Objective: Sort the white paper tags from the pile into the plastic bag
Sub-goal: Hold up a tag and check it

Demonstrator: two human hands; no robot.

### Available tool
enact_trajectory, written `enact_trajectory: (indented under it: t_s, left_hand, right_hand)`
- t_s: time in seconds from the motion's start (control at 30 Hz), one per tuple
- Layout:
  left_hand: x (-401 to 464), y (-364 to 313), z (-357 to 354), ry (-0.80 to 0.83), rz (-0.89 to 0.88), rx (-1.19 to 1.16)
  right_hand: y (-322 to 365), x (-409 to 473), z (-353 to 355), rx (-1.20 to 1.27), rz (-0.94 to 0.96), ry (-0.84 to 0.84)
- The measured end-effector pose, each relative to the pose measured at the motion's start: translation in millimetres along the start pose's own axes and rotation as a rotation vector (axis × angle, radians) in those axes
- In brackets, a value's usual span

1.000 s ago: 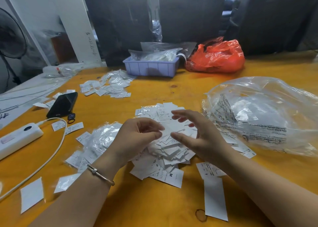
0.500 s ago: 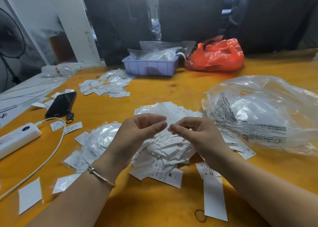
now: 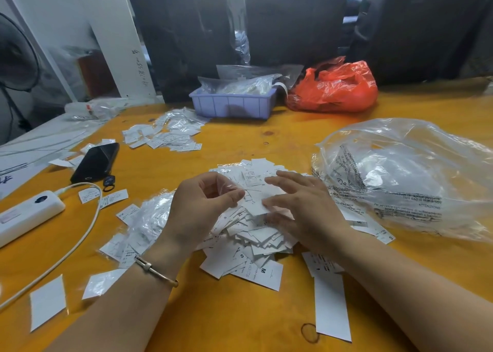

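1. Power strip (image 3: pixel 26 215), white, at the left edge of the desk (image 3: pixel 240 325); its cable loops toward the near edge.
2. Phone (image 3: pixel 96 162), dark, lying flat beyond the strip, with loose tags around it.
3. Small clear sleeves (image 3: pixel 149 218), a crinkled heap just left of the left wrist, tags showing among them.
4. Left hand (image 3: pixel 202 207), over the pile's left side. Grip: thumb and curled fingers pinching one white tag (image 3: pixel 257 205) by its left edge.
5. Pile of white paper tags (image 3: pixel 248 239), centre of the desk under both hands; size letters S, M and XL printed on several. Handling, as a judgement: very light, thin, somewhat stiff card that slides readily on its neighbours and can bend or crease. Best taken at an edge or corner between thumb and fingertip, one at a time, or fanned off the heap before lifting.
6. Right hand (image 3: pixel 301 207), on the pile's right side. Grip: fingers spread and nearly straight, resting over the tags and touching the pinched tag's right edge; not closed round anything.
7. Plastic bag (image 3: pixel 405 175), clear with printed warning text, to the right of the pile, puffed up; a few tags lie at its near edge. Whether its mouth faces the pile cannot be told.
8. Purple tray (image 3: pixel 232 103) and red bag (image 3: pixel 336 90), at the far edge.
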State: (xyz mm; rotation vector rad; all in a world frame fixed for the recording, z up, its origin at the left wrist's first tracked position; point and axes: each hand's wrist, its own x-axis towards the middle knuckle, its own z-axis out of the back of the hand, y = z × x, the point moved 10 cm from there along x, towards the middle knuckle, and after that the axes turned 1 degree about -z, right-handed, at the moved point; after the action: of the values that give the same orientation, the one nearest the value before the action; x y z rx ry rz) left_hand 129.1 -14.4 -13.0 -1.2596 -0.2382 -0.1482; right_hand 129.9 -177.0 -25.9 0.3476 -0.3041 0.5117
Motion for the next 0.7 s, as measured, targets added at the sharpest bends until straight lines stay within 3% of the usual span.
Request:
enact_trajectory:
  t_s: [0.17,0.27,0.33,0.43,0.7]
  left_hand:
    - [-1.2,-4.3,-3.0,0.036,-0.031,0.004]
    - [-2.7,-7.1,-9.8,0.090,-0.027,-0.033]
    - [-4.8,-10.5,-15.9,0.144,-0.033,-0.057]
    - [-8.8,-12.0,-26.0,0.222,-0.017,-0.106]
    - [-11.0,-11.4,-33.0,0.294,0.019,-0.166]
  right_hand:
    - [11.6,-4.9,23.6,0.033,0.071,-0.179]
    - [-8.1,-9.0,40.1,0.405,-0.098,-0.273]
    - [-23.4,-11.3,41.6,0.690,-0.234,-0.259]
    - [-29.7,-14.6,45.8,1.023,-0.286,-0.229]
    - [-27.0,-17.7,56.8,1.192,-0.242,-0.270]
